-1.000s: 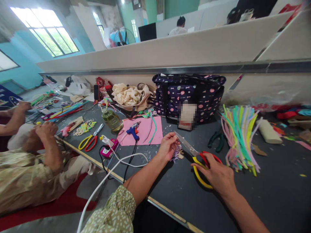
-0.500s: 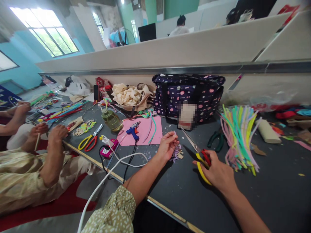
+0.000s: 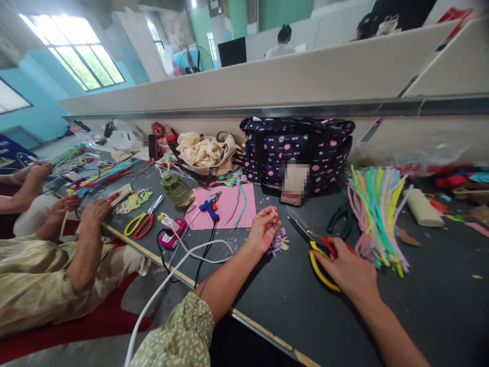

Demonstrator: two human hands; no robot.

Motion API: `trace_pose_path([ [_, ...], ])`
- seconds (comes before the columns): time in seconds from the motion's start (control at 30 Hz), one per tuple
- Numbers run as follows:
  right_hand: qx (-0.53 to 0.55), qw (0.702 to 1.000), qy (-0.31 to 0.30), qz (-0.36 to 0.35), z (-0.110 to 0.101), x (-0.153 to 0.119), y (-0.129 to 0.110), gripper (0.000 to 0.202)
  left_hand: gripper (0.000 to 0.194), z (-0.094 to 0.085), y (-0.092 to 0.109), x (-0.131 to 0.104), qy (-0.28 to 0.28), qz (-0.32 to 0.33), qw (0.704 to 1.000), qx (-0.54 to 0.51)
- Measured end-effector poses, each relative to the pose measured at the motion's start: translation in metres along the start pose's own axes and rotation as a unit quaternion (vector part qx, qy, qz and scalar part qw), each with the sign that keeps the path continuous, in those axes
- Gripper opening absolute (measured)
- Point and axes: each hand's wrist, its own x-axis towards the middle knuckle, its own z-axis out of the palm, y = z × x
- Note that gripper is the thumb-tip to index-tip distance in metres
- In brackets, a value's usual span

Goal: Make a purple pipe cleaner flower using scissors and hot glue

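My left hand is closed in a pinch, with the tip of a small lilac piece showing at its fingertips. Just beside and below those fingers lies a little heap of lilac and cream cut pieces. My right hand grips scissors by their yellow and red handles. Their blades point up and left, apart from my left hand. Close to the right hand are dark green-handled pliers and a bundle of pastel fuzzy stems.
A dark polka-dot bag stands at the back. Pink paper with a blue glue gun, a liquid-filled bottle and second scissors lie leftward. A white cable crosses the table edge. A co-worker's hands work at far left.
My right hand has moved slightly right with the scissors, and their handles have turned a little. My left hand stays almost in place with its pinch.
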Motion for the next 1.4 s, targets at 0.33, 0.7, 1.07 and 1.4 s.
trace_pose_path([
  [0.33, -0.044, 0.997, -0.059, -0.022, -0.009, 0.002, 0.011, 0.05, 0.018, -0.005, -0.001, 0.006, 0.107, 0.122, 0.978, 0.132],
  [0.7, -0.083, 0.989, -0.074, -0.094, -0.006, -0.005, 0.014, 0.049, 0.013, -0.012, -0.008, 0.008, 0.062, 0.236, 0.907, 0.342],
  [1.07, -0.081, 0.981, -0.098, -0.147, -0.014, -0.002, 0.016, 0.044, 0.021, -0.017, -0.013, 0.011, 0.012, 0.254, 0.801, 0.542],
  [1.4, -0.081, 0.981, -0.095, -0.149, -0.016, 0.001, 0.014, 0.041, 0.025, -0.047, 0.018, -0.015, -0.092, 0.193, 0.713, 0.667],
])
